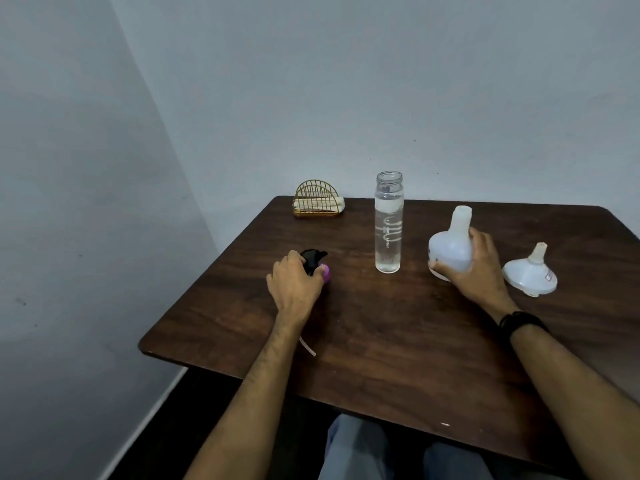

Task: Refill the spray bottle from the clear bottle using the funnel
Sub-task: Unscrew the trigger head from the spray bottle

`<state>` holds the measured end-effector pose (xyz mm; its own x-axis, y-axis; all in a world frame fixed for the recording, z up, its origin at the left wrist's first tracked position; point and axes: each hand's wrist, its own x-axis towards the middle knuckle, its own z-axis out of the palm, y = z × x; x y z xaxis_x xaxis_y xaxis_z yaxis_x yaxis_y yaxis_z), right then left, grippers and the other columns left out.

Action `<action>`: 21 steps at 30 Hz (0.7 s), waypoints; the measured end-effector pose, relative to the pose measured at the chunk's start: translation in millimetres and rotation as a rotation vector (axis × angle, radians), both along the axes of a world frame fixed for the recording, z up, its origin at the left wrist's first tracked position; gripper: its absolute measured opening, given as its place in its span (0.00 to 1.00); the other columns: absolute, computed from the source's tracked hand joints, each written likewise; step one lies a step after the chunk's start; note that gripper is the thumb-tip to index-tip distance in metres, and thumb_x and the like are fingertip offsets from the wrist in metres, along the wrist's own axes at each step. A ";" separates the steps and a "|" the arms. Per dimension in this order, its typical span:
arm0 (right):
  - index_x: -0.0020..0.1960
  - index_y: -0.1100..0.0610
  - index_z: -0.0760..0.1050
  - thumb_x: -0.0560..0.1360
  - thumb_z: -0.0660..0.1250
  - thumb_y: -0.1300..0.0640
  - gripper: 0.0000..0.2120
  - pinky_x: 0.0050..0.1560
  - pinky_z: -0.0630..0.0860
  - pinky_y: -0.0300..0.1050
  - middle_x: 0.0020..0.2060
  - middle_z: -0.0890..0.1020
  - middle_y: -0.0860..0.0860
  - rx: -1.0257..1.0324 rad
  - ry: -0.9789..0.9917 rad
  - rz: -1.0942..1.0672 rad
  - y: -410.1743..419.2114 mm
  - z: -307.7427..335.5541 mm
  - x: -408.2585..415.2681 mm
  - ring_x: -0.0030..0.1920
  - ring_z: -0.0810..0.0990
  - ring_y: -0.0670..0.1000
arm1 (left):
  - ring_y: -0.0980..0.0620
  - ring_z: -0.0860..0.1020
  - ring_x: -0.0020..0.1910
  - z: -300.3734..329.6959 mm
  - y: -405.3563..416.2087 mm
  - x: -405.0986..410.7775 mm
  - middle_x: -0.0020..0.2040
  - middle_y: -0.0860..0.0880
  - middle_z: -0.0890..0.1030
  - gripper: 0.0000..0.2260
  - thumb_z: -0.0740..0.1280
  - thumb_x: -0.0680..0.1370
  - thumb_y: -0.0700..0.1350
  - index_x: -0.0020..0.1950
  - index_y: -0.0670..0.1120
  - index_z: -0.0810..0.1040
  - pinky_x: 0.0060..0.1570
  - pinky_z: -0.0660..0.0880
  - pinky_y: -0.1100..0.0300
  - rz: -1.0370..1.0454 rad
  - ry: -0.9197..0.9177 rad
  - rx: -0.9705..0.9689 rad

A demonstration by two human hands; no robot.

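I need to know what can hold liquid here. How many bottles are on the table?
2: the tall clear glass bottle stands uncapped mid-table; the white plastic spray bottle, head removed, stands right of it, held by the right hand.

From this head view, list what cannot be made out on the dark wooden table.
- Black and purple spray head: mostly covered by the left hand.
- White translucent spray bottle: liquid level unreadable; right hand hides one side.
- White plastic funnel: label too small to read.
- Clear tall bottle: print too small to read.
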<state>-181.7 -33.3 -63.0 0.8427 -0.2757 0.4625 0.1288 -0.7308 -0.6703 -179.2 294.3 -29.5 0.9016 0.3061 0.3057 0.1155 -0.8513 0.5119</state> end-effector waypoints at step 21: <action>0.75 0.55 0.64 0.65 0.81 0.44 0.45 0.66 0.69 0.51 0.69 0.70 0.54 0.003 0.035 0.014 3.8 5.8 -11.4 0.67 0.70 0.56 | 0.44 0.72 0.64 36.9 -52.7 3.3 0.63 0.45 0.76 0.28 0.73 0.72 0.61 0.65 0.47 0.74 0.62 0.73 0.48 -0.291 -0.143 0.186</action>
